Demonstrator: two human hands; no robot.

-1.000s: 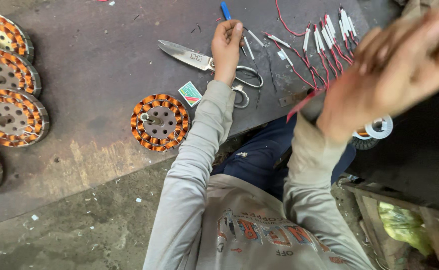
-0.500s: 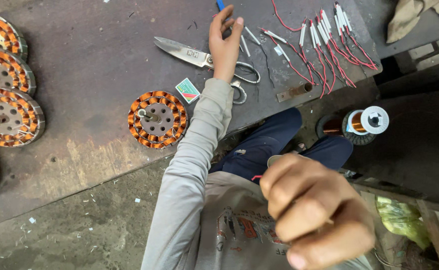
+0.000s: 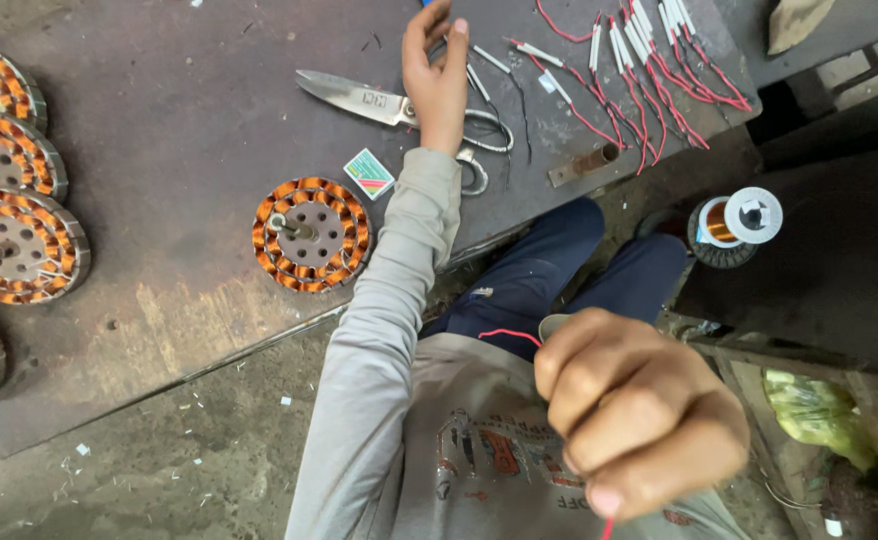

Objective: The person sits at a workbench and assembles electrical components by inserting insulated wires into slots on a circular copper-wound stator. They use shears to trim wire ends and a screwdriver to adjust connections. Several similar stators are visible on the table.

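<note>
While the left hand (image 3: pixel 437 75) lies extended over the far part of the dark tabletop (image 3: pixel 159 130), fingers loosely spread and resting on the handles of the large scissors (image 3: pixel 399 108), the right hand (image 3: pixel 639 415) is drawn in close to the chest, closed into a tight fist around a thin red wire (image 3: pixel 509 335) that loops out above the knuckles and shows again below the fist. Item nearest the left forearm: one copper-wound stator (image 3: pixel 311 234), flat on the tabletop, with a small coloured card (image 3: pixel 370 173) just beside it. Further wound stators (image 3: pixel 19 245) are stacked along the left edge. Red sleeved leads (image 3: pixel 659 70) lie fanned at the far right corner, near a short metal tube (image 3: pixel 584 165). A spool of copper wire (image 3: pixel 734 225) sits lower, beside the knee. Risk, as judged: the red wire, gripped hard and bent sharply, could kink or lose its sleeve if pulled; the left hand, reaching without a full view of the open blades, could nick a finger or sweep loose leads off the edge. Left arm straight, sleeve to the wrist; right wrist flexed, thumb tucked over the fingers.
</note>
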